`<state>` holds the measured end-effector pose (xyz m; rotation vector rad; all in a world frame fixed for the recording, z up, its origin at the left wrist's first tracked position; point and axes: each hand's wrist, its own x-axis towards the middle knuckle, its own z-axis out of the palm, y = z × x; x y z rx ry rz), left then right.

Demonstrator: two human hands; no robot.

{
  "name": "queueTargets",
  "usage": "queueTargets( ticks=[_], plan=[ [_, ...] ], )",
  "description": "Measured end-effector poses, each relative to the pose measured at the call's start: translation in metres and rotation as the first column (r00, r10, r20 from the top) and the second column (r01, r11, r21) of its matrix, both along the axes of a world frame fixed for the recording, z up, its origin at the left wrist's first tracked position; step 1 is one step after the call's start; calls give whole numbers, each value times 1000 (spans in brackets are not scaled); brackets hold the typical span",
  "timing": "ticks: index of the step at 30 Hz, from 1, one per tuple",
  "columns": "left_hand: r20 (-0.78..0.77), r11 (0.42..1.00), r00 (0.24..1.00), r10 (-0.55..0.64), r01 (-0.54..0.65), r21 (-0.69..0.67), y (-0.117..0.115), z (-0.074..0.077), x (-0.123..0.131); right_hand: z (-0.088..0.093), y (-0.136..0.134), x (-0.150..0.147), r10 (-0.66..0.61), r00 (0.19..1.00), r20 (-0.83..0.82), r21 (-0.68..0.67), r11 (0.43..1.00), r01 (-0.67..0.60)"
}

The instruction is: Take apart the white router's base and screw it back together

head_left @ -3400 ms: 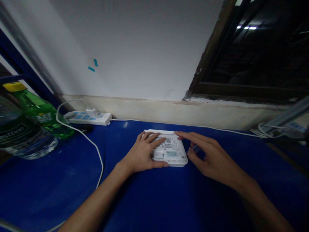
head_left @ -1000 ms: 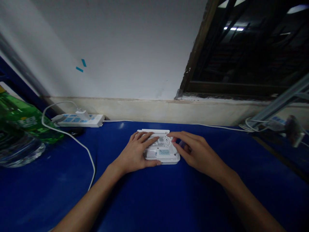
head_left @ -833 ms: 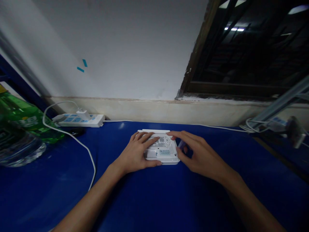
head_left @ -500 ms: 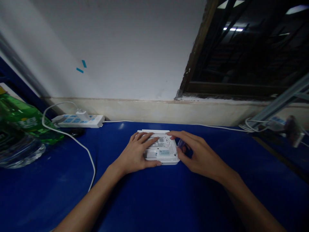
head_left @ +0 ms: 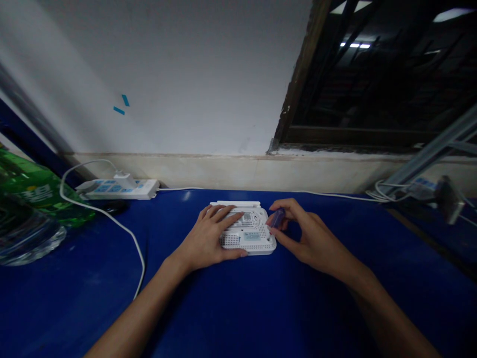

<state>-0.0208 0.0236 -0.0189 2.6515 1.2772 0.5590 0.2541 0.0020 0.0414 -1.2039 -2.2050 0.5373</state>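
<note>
A white Wi-Fi router (head_left: pixel 252 237) lies with its vented, labelled underside up on the blue table. My left hand (head_left: pixel 210 233) rests across its left part, fingers spread flat on top and the thumb along the near edge. At the router's right edge, my right hand (head_left: pixel 303 231) pinches a short purple screwdriver handle (head_left: pixel 278 218) between thumb and fingers. The handle leans to the right; its shaft and tip cannot be made out. A white antenna-like bar (head_left: pixel 238 204) runs along the router's far edge.
At the left stand a green bottle (head_left: pixel 35 191) and a clear bottle (head_left: pixel 26 238). Behind them lies a power strip (head_left: pixel 106 190) with a white charger (head_left: pixel 124 179) and its cable (head_left: pixel 128 231). A metal post (head_left: pixel 421 156) and coiled cable (head_left: pixel 378 195) are at the right.
My right index finger has lifted off the router's top, and the hand has drawn slightly back. More of the purple handle now shows. My left hand stays on the router.
</note>
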Motion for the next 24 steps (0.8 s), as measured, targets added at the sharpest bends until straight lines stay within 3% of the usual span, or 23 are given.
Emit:
queueTargets(
  ticks=[8,20,24],
  plan=[
    [-16,1000,1000,6,-7,-14,-2,3,1,-7,-1,5,90,987,-135,-116,988,-106],
    [-15,1000,1000,-5,5,-16,0,1,1,-6,-1,9,39,960,-278,-23,999,-48],
    [-31,1000,1000,5,-6,-10,1,7,2,-6,0,12,18,950,-312,7,1000,-17]
  ],
)
